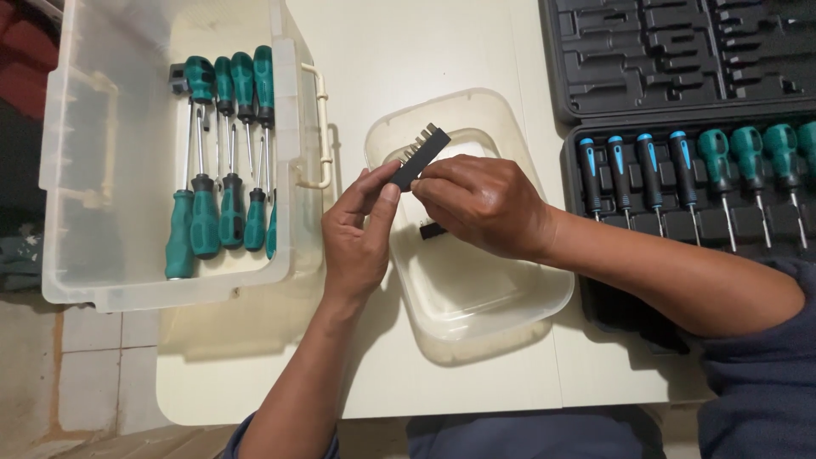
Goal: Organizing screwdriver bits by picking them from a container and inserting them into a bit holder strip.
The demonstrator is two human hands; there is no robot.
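Left hand (361, 234), right hand (480, 204) both pinch black bit holder (419, 156) above clear lid (476, 289)

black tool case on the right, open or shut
Open. The black tool case has its lid laid back flat, empty moulded slots facing up, and its lower half shows a row of screwdrivers sitting in their slots.
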